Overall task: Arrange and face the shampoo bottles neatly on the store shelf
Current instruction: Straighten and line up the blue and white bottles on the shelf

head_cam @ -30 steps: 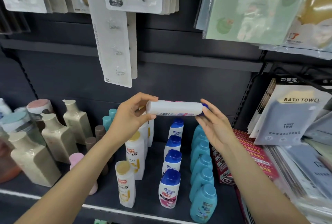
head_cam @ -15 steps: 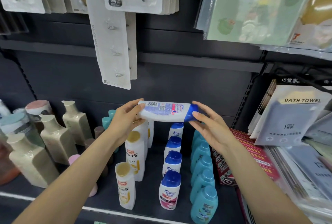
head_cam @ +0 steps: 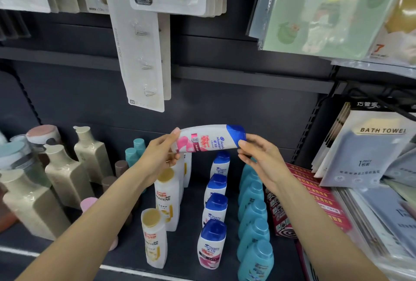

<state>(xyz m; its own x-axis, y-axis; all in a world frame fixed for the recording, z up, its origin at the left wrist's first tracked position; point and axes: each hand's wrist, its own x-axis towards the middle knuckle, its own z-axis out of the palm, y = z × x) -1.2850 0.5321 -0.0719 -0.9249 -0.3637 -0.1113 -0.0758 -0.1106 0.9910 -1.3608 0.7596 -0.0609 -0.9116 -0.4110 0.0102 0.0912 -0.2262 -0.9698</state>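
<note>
A white shampoo bottle (head_cam: 208,138) with a blue cap and pink label lies sideways in the air above the shelf, its front label facing me. My left hand (head_cam: 157,156) pinches its base end and my right hand (head_cam: 256,156) pinches the blue cap end. Below, a row of several matching blue-capped bottles (head_cam: 215,213) stands front to back. Left of that row stand white bottles with gold caps (head_cam: 167,199). To the right runs a row of teal bottles (head_cam: 253,217).
Beige pump bottles (head_cam: 65,174) crowd the shelf's left side. Red boxes (head_cam: 313,202) and bath towel packs (head_cam: 369,150) sit at the right. Hook packs (head_cam: 144,39) hang above. The dark shelf (head_cam: 186,258) has a white front edge.
The held bottle has been rolled between my hands: the barcode back faced me before, now the front label does. It has also sunk slightly lower.
</note>
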